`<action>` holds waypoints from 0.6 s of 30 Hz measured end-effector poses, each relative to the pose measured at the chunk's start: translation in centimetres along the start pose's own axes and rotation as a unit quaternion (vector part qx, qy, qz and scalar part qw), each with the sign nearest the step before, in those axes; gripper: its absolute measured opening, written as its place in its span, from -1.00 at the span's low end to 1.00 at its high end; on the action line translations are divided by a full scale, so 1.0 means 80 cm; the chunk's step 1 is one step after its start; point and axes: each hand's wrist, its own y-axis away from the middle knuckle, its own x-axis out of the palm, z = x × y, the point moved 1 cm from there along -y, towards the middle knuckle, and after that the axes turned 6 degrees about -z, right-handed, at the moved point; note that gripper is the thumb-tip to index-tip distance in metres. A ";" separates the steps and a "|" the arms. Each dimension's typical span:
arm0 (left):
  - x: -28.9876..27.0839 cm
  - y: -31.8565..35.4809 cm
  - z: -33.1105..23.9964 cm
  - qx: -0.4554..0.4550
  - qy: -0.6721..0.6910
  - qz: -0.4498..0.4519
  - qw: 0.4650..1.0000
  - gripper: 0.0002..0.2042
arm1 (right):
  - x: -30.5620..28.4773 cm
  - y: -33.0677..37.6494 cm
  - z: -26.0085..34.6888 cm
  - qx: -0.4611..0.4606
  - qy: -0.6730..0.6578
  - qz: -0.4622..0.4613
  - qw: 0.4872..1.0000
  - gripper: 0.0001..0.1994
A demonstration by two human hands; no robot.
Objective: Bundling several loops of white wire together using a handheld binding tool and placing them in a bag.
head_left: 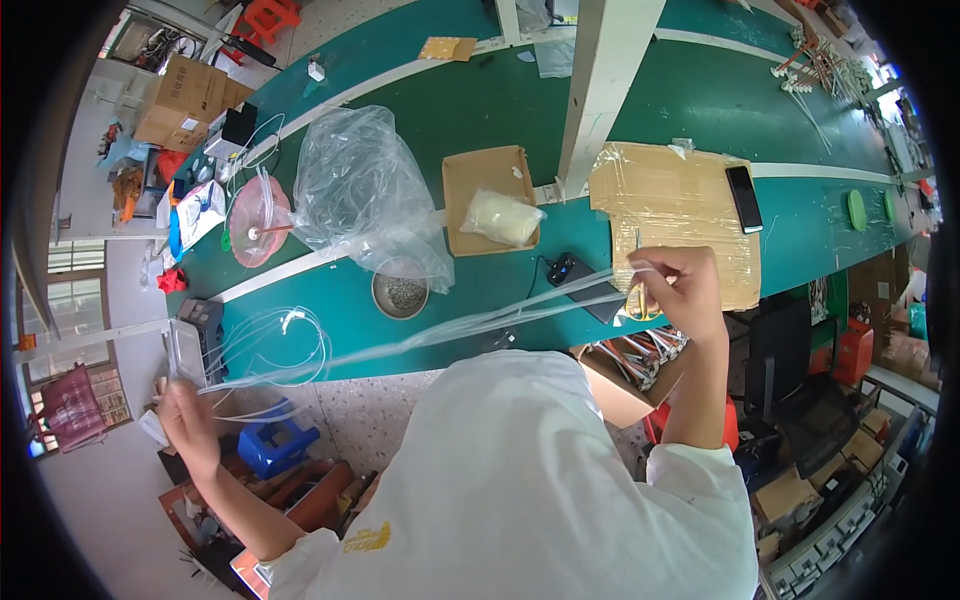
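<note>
A bundle of thin white wires [440,331], pale and partly blurred, is stretched at a slant across my front, above the table's near edge. My left hand [190,425], somewhat blurred, is closed round its lower left end, and loose strands trail beside that hand. Higher up on the right, my right hand [682,285] pinches the other end. Yellow-handled scissors [641,303] lie just beneath my right fingers, partly hidden. Behind the bundle on the left, white cable in loose coils [322,335] rests on the green table [520,310].
Beyond the bundle are a metal bowl of small parts [401,294], a large clear plastic bag [360,180], a cardboard tray [460,190] and a black device [585,285]. A phone [743,199] lies on flattened cardboard [670,200]. An open box of cables [635,365] stands below the edge.
</note>
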 end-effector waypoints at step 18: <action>0.067 0.006 0.008 0.150 -0.180 0.088 0.968 -0.65 | -0.018 -0.001 -0.089 0.131 -0.700 0.019 0.702 -0.70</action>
